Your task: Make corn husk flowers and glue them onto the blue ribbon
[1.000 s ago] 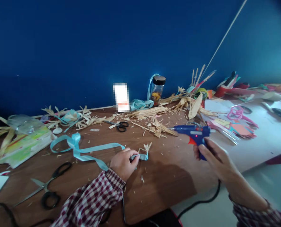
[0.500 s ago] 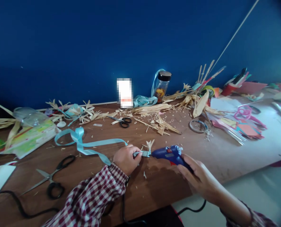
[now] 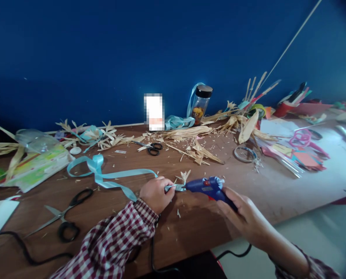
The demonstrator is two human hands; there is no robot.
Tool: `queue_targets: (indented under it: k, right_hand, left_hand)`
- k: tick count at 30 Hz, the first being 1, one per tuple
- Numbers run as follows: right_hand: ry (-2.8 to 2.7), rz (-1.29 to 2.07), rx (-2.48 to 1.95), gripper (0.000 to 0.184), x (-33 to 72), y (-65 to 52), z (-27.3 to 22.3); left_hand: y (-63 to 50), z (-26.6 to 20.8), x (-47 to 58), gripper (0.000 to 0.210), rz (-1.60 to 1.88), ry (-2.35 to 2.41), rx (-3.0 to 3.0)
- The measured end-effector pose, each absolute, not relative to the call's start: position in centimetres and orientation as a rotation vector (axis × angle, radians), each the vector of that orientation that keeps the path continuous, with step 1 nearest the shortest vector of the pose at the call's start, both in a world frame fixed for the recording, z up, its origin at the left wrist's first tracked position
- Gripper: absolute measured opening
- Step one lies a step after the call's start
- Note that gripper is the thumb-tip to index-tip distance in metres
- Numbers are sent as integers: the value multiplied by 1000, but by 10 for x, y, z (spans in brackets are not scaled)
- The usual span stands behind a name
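Note:
My left hand [image 3: 158, 194] is closed on a light blue ribbon [image 3: 126, 175], whose long tail loops across the table to the left. From its fingertips a short ribbon stretch reaches a small pale dried-husk flower [image 3: 185, 177], with the ribbon around its base. My right hand [image 3: 244, 215] is wrapped round the handle of a blue glue gun [image 3: 203, 186]. The gun's nozzle points left and meets the ribbon at the flower's base; whether glue is coming out is too small to see. The gun's trigger is partly hidden by the hand.
Large black-handled scissors [image 3: 63, 217] lie open at left, and smaller scissors [image 3: 153, 148] lie farther back. Behind stand a lit phone [image 3: 154, 112] and a black-lidded jar [image 3: 202, 102]. Dried husks [image 3: 190, 133] litter the back edge. A tape roll [image 3: 245, 154] and black cable [image 3: 24, 248] are also around.
The glue gun has shifted slightly left and up, its nozzle now closer against the ribbon at the flower. My left hand keeps almost the same place and grip.

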State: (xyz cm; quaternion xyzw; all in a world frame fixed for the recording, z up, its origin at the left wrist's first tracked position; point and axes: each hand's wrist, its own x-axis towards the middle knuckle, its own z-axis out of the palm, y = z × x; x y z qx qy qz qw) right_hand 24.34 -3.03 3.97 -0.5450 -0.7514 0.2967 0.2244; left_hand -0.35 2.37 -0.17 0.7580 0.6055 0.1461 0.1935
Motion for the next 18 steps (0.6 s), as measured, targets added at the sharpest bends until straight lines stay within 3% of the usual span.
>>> queue_targets:
  k: [18]
  right_hand:
    - [-2122, 849, -1580, 34, 236, -22, 48]
  left_hand:
    - [25, 3, -7, 21, 360, 1669, 2081]
